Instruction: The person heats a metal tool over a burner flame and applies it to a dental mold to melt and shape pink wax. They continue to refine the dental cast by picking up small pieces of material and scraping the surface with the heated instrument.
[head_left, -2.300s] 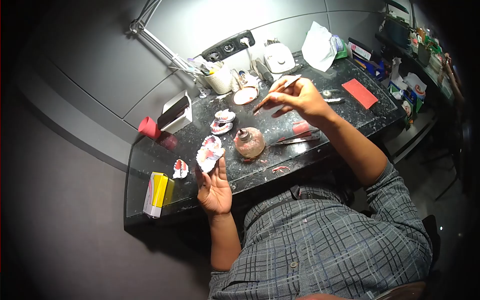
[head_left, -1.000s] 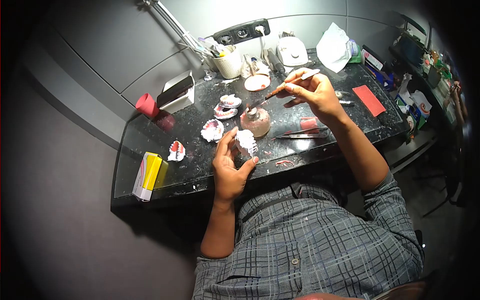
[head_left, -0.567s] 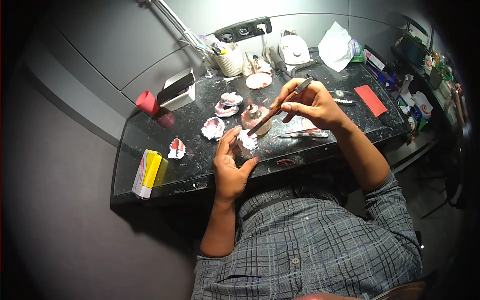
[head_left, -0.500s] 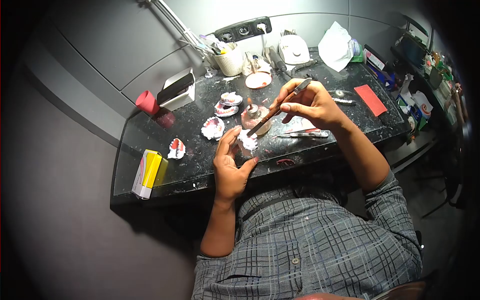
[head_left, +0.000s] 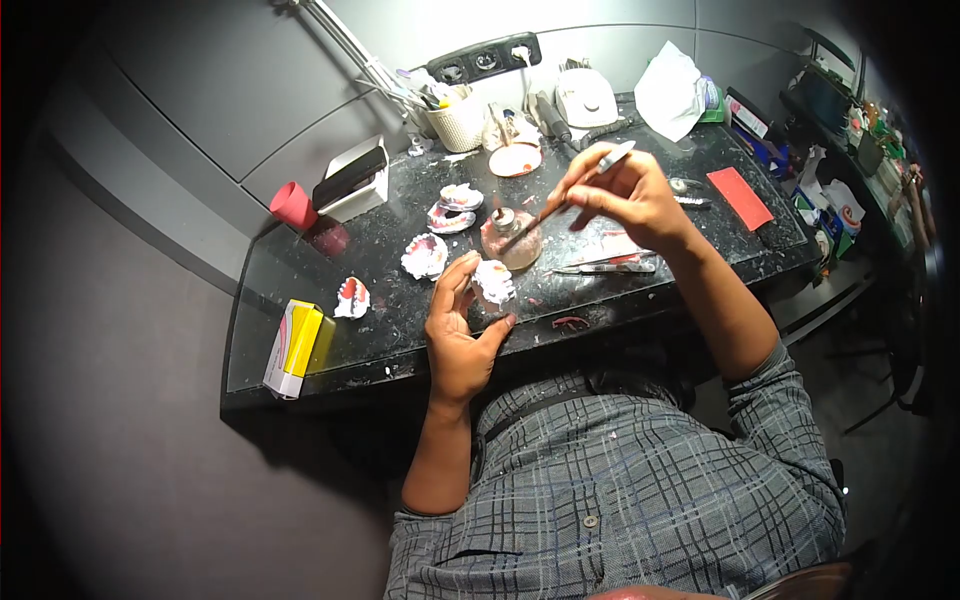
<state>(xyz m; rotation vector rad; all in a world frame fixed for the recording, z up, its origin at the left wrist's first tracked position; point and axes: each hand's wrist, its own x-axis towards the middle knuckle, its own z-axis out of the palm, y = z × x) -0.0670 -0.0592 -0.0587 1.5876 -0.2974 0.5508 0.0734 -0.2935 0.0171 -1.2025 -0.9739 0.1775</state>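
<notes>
My left hand [head_left: 460, 335] holds a white plaster dental cast [head_left: 493, 283] near the front edge of the bench, its row of teeth showing. In my right hand [head_left: 635, 205] is a wax knife [head_left: 616, 156], slanting down to the left with its pale blade end at the top. The knife's dark lower end overlaps a glass spirit lamp [head_left: 512, 245] just behind the cast. Beside my left fingers lies another dental cast [head_left: 425, 257] with pink wax, and a pair of stacked casts [head_left: 455, 210] sits farther back.
A smaller cast with red wax [head_left: 352, 298] and a yellow-white box [head_left: 295, 345] stand at the left. Metal instruments [head_left: 610, 266] lie right of the lamp, a red wax sheet [head_left: 740, 199] farther right. A tool cup [head_left: 458, 120] and a red cup [head_left: 293, 205] stand behind.
The knife has lifted off the cast and moved up over the lamp, turning in my right fingers. The cast in my left hand has tilted so its teeth show more.
</notes>
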